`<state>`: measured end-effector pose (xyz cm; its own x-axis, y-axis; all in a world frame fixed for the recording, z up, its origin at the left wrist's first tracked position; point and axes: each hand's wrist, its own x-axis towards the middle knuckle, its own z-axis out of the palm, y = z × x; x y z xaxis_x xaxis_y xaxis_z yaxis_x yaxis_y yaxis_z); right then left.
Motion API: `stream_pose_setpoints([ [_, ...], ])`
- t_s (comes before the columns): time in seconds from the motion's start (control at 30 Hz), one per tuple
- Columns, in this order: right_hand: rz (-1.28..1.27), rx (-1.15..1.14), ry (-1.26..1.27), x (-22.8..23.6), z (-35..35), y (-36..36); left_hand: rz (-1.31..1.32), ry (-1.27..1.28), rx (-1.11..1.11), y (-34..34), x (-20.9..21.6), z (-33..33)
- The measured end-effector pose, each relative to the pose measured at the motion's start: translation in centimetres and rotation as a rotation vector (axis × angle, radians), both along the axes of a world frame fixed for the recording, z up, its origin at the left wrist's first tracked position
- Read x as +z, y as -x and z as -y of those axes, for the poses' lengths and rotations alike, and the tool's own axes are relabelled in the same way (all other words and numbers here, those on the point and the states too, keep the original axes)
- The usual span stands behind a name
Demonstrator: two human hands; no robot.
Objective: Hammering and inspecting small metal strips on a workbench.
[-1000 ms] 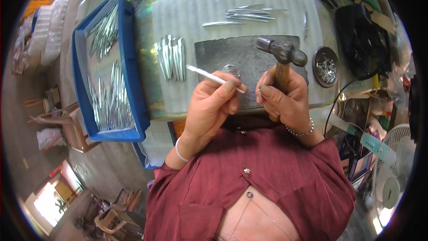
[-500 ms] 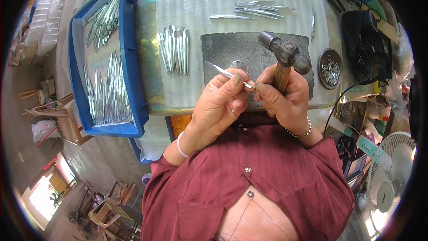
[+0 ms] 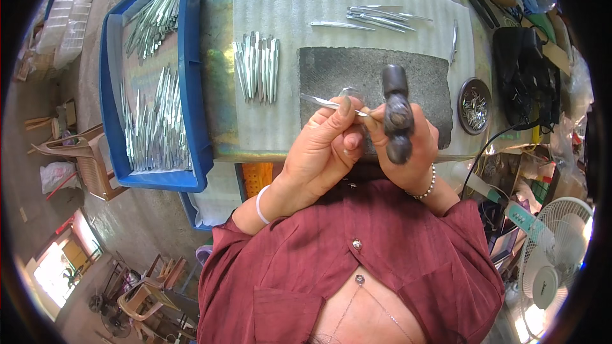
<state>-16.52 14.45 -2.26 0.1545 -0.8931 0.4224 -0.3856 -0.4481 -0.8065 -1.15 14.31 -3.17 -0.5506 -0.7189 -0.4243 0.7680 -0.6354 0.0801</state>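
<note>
My left hand pinches a slim silver metal piece, pointed at its far left end, between thumb and fingers. My right hand grips a ball-peen hammer; its dark head stands over the fist and hides most of the handle. The thumb and fingertip of that same hand meet the right end of the slim piece. Whether a small part is pinched there is too fine to make out. Both hands are above the near edge of a dark grey slab, with a shiny round spot partly behind my left fingers.
White foam sheeting lies under the slab. Similar silver pieces stand in a row at left and a loose pile behind. A blue tray holds many more. At right are a round dish of tiny metal parts and a fan.
The hammer head has swung from a slant to nearly in line with my body, lower over my right hand. The slim piece lies flatter. The bench has shifted slightly right in view.
</note>
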Motion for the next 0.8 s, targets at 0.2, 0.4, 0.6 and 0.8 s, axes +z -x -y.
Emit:
stream_pose_setpoints([
  [0.2,0.099,0.029,-0.532,1.8,0.8,1.3,0.073,0.130,0.102,-1.8,0.4,-0.5],
  [0.4,-0.153,0.055,-0.286,0.7,0.9,0.9,0.169,0.200,0.171,-3.8,-0.3,-0.5],
  [0.6,-0.233,0.119,-0.297,0.6,2.1,0.3,0.238,0.294,0.202,-3.5,-0.1,-0.4],
  [0.8,0.051,0.041,-0.569,0.5,1.4,1.4,0.522,0.531,0.168,-2.9,-0.4,0.5],
])
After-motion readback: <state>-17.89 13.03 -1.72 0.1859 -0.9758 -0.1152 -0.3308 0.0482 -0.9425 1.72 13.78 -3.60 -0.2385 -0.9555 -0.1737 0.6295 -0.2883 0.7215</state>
